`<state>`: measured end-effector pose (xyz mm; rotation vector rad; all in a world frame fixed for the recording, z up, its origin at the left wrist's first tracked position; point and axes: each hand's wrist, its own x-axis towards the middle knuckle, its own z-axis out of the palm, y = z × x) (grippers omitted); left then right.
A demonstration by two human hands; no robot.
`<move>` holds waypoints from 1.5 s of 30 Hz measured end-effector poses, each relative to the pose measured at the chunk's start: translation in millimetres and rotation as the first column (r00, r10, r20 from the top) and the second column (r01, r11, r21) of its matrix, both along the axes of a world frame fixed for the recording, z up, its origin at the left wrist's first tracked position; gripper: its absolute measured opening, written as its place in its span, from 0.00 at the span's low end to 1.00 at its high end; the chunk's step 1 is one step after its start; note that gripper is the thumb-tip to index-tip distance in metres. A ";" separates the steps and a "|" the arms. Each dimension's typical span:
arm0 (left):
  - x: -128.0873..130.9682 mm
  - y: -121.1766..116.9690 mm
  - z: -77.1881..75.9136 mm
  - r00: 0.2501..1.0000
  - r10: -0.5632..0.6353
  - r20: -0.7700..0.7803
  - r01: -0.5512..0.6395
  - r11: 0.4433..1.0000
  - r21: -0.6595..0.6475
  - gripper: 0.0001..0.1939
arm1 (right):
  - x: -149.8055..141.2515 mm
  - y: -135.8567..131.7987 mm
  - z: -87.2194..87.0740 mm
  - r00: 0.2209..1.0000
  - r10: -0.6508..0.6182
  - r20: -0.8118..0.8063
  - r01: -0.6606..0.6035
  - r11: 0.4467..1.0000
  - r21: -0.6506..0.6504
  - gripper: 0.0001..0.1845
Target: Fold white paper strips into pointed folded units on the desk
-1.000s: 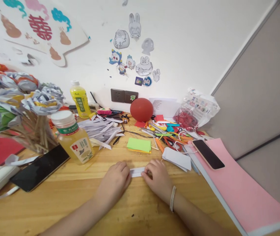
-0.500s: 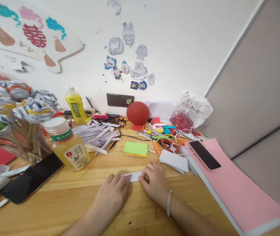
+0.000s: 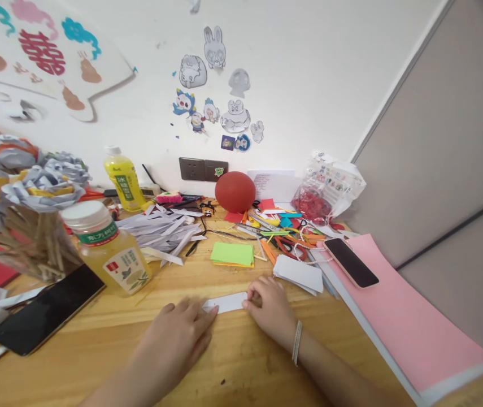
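Paper strip [image 3: 228, 303] sits on the person's side of the green stack [image 3: 231, 254]. Right hand [image 3: 270, 310] pinches one end between thumb and finger; left hand [image 3: 177, 333] touches the other, fingers blurred, can't tell if gripping. Both ends handled, probably to control thin, bendy paper. Strip white, narrow, straight-edged. White stack [image 3: 298, 273] right of green stack, edges uneven, likely within easy reach. Clear plastic bottle [image 3: 108, 251] left of it, smooth, chunky.

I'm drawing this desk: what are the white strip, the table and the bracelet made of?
White strip: looks like paper, matte, thin with straight edges. Table: wood or a wood-look surface, slightly shiny; grain lines show. Bracelet: maybe metal or beads, silvery; too small to tell.
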<state>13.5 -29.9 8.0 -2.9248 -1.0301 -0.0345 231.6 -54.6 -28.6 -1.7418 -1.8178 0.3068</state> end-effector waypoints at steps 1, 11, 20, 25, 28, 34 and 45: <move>-0.2 0.6 -1.3 1.000 -0.008 0.005 0.008 1.000 0.013 0.16 | 1.6 0.2 0.4 1.000 0.000 -0.010 0.000 1.000 -0.008 0.08; 4.6 9.3 -16.7 0.962 -0.182 0.203 0.141 0.969 0.202 0.09 | 6.3 -2.5 6.4 0.982 0.169 0.079 -0.181 0.963 0.200 0.07; 6.2 16.7 -26.8 0.913 -0.343 0.222 0.277 0.918 0.283 0.11 | 3.5 3.2 0.9 0.756 0.296 0.583 -0.498 0.839 0.220 0.07; 11.9 14.5 -25.7 0.942 -0.233 0.240 0.181 0.958 0.221 0.12 | -1.8 3.5 -5.2 0.753 0.288 0.592 -0.491 0.844 0.214 0.11; 12.0 13.1 -24.8 0.943 -0.154 0.296 0.113 0.982 0.151 0.14 | -4.3 1.6 -2.5 0.827 0.310 0.468 -0.431 0.885 0.175 0.07; 17.6 19.7 -23.5 0.920 0.062 0.387 -0.055 0.998 -0.028 0.11 | -7.0 2.5 0.9 0.965 0.173 0.197 -0.184 0.982 0.040 0.04; 21.5 23.1 -26.7 0.940 0.199 0.278 -0.170 0.978 -0.122 0.02 | -8.1 3.6 2.3 0.965 0.188 0.182 -0.179 0.982 -0.066 0.08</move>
